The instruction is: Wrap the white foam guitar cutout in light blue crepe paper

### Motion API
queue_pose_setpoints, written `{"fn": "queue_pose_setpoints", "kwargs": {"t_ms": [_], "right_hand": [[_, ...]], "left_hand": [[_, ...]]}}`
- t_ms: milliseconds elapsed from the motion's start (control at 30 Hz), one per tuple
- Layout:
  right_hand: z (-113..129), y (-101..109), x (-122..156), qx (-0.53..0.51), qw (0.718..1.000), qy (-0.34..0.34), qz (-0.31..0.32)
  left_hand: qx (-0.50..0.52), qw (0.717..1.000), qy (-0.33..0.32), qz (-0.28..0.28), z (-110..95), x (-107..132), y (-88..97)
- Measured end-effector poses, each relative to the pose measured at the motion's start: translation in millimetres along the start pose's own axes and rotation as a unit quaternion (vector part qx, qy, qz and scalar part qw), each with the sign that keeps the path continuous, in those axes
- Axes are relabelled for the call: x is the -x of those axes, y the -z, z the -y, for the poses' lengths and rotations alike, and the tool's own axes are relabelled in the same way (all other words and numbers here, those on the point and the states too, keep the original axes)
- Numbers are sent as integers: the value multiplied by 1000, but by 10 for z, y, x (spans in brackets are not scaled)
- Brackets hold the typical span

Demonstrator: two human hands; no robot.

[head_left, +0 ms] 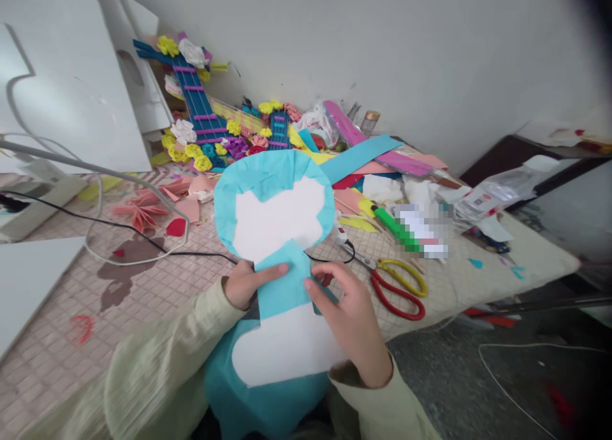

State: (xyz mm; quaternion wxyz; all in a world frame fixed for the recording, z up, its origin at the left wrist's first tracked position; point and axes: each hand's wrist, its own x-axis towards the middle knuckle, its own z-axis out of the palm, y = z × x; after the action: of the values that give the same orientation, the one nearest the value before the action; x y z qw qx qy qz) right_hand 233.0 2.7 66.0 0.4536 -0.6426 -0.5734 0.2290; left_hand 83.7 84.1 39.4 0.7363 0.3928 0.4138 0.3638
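Note:
A white cardboard cutout, rounded at both ends with a narrow waist, is held over my lap. Turquoise crepe paper is folded over the rim of its far end, and a strip of it crosses the waist. My left hand grips the waist from the left, its thumb pressing flat on that strip. At the strip's right edge, my right hand has thumb and forefinger curled around the paper edge. More turquoise paper hangs under the cutout's near end, which is bare white on top.
Red-and-yellow-handled scissors lie on the table at right, near a green-handled tool and a clear plastic bottle. Blue paper guitars with crepe flowers lean at the back. A black cable and a power strip are at left.

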Motion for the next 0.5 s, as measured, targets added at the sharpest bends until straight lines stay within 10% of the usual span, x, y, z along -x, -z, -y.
{"fn": "queue_pose_setpoints", "kwargs": {"t_ms": [200, 500], "right_hand": [[-132, 7, -32, -65, 997, -36, 28], [-205, -271, -295, -96, 994, 14, 58]], "left_hand": [[-30, 998, 3, 62, -45, -17, 19], [-67, 996, -50, -13, -201, 3, 172]]}}
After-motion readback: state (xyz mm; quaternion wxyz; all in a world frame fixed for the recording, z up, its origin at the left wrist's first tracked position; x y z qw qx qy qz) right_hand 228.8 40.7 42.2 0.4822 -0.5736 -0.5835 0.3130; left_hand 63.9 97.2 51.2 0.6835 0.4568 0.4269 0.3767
